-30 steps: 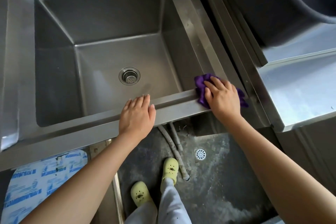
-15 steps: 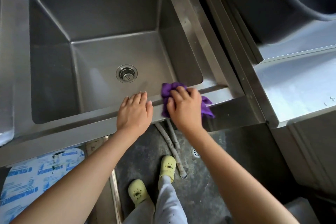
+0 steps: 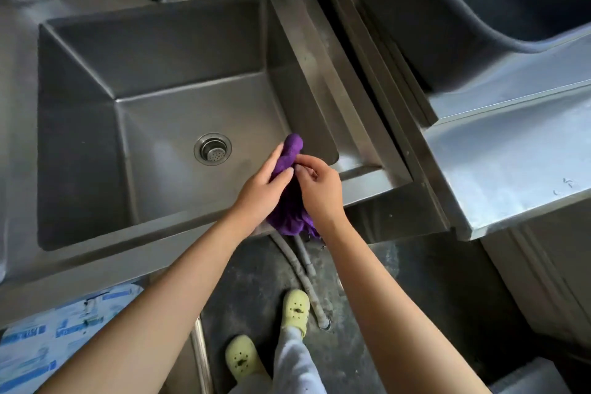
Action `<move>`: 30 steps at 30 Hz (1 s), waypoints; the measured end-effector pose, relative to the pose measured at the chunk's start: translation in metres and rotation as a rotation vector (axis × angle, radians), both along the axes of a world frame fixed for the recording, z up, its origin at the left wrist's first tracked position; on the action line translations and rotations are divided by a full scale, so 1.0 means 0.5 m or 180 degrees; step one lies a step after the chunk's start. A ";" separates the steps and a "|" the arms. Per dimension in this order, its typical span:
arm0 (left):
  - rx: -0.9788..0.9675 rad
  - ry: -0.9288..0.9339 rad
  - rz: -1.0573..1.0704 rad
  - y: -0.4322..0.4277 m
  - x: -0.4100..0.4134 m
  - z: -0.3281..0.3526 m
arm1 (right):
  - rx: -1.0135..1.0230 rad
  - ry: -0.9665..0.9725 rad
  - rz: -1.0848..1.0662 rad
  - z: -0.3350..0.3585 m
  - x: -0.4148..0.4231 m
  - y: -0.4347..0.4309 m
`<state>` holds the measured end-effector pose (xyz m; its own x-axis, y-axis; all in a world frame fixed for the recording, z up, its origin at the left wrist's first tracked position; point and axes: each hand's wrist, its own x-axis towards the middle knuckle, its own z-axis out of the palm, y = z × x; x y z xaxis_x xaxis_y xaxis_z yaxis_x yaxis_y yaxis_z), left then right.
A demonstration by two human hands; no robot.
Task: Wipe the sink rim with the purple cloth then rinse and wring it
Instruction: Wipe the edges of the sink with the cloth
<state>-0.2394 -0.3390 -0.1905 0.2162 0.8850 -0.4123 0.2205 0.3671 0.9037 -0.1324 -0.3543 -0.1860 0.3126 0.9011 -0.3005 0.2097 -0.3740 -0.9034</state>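
purple cloth (image 3: 289, 201), grey steel sink (image 3: 198, 253), pale-yellow clogs (image 3: 295, 305)

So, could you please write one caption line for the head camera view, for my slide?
Both hands, left hand and right hand, gather the purple cloth above the steel sink's front rim.
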 end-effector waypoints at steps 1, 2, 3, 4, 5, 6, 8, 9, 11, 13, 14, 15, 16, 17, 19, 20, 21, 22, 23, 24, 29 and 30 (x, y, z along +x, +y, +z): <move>0.0062 0.0049 -0.0077 0.006 0.009 -0.004 | 0.0006 0.0168 0.0052 0.004 0.011 -0.002; 0.0142 0.0157 -0.0147 0.013 0.017 -0.009 | 0.0028 0.0292 0.0137 0.005 0.023 -0.005; 0.0244 0.0310 -0.0182 0.021 0.026 -0.014 | 0.0057 0.0340 0.0228 0.005 0.034 -0.010; 0.0351 0.0459 -0.0158 0.030 0.037 -0.017 | 0.0082 0.0292 0.0292 0.003 0.046 -0.016; 0.0468 0.0609 -0.0089 0.041 0.050 -0.017 | 0.0137 0.0107 0.0318 -0.003 0.060 -0.024; 0.0602 0.0781 -0.0020 0.054 0.064 -0.018 | 0.0255 -0.0295 0.0300 -0.012 0.078 -0.031; 0.0964 0.1192 -0.0030 0.080 0.096 -0.019 | 0.0525 -0.1640 0.0179 -0.036 0.123 -0.040; 0.1169 0.1359 -0.0159 0.092 0.113 -0.022 | 0.0522 -0.2288 0.0108 -0.052 0.149 -0.042; 0.1540 0.1622 -0.0686 0.110 0.149 -0.030 | 0.0174 -0.2815 0.0059 -0.079 0.185 -0.048; 0.1895 0.1832 -0.1285 0.111 0.176 -0.037 | -0.0061 -0.2866 0.0178 -0.102 0.196 -0.064; 0.2077 0.1938 -0.1517 0.109 0.183 -0.044 | -0.0055 -0.2896 0.0214 -0.112 0.196 -0.075; 0.2258 0.2047 -0.1714 0.106 0.186 -0.051 | -0.0002 -0.2911 0.0242 -0.121 0.195 -0.085; 0.2362 0.2164 -0.1872 0.103 0.188 -0.053 | 0.0070 -0.2895 0.0245 -0.128 0.195 -0.094; 0.2316 0.2287 -0.2024 0.101 0.190 -0.054 | 0.0146 -0.2858 0.0226 -0.133 0.195 -0.097; 0.2152 0.2450 -0.2251 0.106 0.196 -0.049 | 0.0203 -0.2805 0.0147 -0.139 0.192 -0.095; 0.2119 0.2475 -0.2401 0.110 0.202 -0.043 | 0.0184 -0.2791 0.0122 -0.140 0.191 -0.093; 0.2121 0.2523 -0.2590 0.112 0.209 -0.036 | 0.0168 -0.2773 0.0109 -0.140 0.190 -0.090; 0.2168 0.2570 -0.2793 0.114 0.215 -0.030 | 0.0168 -0.2753 0.0113 -0.140 0.188 -0.089; 0.2254 0.2559 -0.2960 0.116 0.216 -0.024 | 0.0174 -0.2740 0.0129 -0.139 0.188 -0.089; 0.2249 0.2565 -0.3085 0.118 0.213 -0.016 | 0.0188 -0.2739 0.0144 -0.139 0.189 -0.091; 0.2204 0.2646 -0.3564 0.131 0.142 0.003 | 0.0233 -0.2746 0.0098 -0.146 0.194 -0.095; 0.2272 0.2711 -0.3591 0.127 0.130 0.004 | 0.0252 -0.2732 0.0068 -0.147 0.192 -0.093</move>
<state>-0.1745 -0.2754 -0.1885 0.8018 0.4930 -0.3378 0.5864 -0.7580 0.2856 -0.0364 -0.4006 -0.2593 0.3854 0.9178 0.0960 0.8383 -0.3047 -0.4522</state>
